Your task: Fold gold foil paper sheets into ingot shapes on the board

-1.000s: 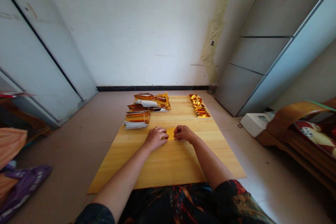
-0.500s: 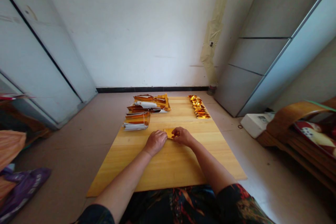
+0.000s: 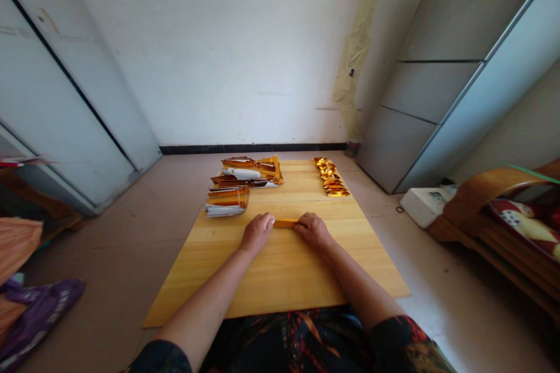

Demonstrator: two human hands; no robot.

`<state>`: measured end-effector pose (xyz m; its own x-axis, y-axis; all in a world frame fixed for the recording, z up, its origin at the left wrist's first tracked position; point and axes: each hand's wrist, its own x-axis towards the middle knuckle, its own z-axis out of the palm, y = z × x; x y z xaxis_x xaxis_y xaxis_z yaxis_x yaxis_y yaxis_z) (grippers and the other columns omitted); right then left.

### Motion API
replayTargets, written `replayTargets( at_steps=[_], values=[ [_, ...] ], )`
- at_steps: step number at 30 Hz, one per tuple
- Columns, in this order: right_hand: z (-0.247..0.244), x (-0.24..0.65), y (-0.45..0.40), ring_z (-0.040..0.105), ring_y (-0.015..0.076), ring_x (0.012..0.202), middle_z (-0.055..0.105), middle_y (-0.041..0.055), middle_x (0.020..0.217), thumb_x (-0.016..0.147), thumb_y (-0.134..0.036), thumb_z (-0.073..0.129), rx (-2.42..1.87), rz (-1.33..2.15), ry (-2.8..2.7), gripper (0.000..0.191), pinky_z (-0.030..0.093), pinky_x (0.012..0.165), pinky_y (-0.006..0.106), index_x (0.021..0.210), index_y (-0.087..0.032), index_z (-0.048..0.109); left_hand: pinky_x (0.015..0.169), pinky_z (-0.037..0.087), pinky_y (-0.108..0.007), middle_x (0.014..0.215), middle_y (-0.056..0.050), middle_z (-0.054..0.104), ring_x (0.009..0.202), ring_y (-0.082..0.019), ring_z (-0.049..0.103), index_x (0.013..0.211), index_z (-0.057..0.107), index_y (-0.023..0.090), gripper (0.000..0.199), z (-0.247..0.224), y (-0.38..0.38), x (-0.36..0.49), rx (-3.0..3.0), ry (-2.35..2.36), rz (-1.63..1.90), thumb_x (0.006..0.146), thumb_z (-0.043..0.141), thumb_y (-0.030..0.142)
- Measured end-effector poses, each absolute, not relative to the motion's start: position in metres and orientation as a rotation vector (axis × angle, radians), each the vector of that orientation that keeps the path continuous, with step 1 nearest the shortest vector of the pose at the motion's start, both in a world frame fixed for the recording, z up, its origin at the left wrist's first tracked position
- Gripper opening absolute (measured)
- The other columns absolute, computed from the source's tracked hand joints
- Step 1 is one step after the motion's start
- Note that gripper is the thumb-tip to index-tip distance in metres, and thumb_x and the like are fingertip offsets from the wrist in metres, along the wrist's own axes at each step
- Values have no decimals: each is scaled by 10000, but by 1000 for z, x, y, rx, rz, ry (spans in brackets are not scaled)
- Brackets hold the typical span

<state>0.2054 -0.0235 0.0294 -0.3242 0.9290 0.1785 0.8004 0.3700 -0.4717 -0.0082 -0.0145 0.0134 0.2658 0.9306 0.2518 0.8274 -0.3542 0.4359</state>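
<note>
left hand [image 3: 257, 233]: fingers closed on left end of narrow, flat gold-paper strip [image 3: 285, 224] | right hand [image 3: 314, 231]: fingers closed on right end | strip: between hands, over yellow wooden tabletop [image 3: 284, 280]

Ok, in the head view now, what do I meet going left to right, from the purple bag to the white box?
Purple bag → nearer gold-and-white bundle → left hand → gold strip → right hand → shiny gold packets → white box.
</note>
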Motion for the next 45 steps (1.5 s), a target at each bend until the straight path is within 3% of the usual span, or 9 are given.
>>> replayTargets(
  at_steps=[5,13,21,28,37,45],
  values=[
    [29,194,-18,560,139,789,641,63,841,910,-335,458,-1807,355,-2153,291,356,685,219,789,-176,670,766,406,-248,881,-34,652,872,-159,574,880,601,205,225,11,-8,-2,2239,1794,669,901,381,242],
    [24,173,-23,519,211,960,615,113,990,933,-320,386,-2083,39,-2033,297,350,760,302,927,-176,645,811,411,-261,1005,-30,672,935,-162,589,1105,577,239,269,16,-11,2,2183,1823,591,881,429,257],
    [24,172,-26,494,213,963,601,115,998,934,-267,374,-2088,24,-2053,273,332,765,315,948,-174,630,771,404,-259,870,5,670,853,-153,605,1200,520,270,371,22,-16,6,2120,1851,596,833,492,224],
    [24,171,-29,484,219,975,590,114,1008,924,-236,384,-2101,38,-2041,249,325,768,323,953,-177,624,799,383,-318,914,-46,686,890,-194,618,1185,520,259,327,25,-14,16,2190,1986,408,863,466,252],
    [22,174,-31,484,213,957,583,109,996,921,-273,401,-2094,4,-2033,235,327,757,316,930,-171,612,787,356,-323,971,-43,688,945,-200,596,1089,574,252,265,25,-18,18,2320,1932,420,854,458,208],
    [19,172,-32,482,210,949,580,101,999,910,-240,408,-2089,-26,-1995,207,321,750,312,918,-171,603,750,320,-312,882,-20,681,884,-179,587,889,637,261,222,27,-19,17,2359,1894,378,884,416,242]
  ],
)
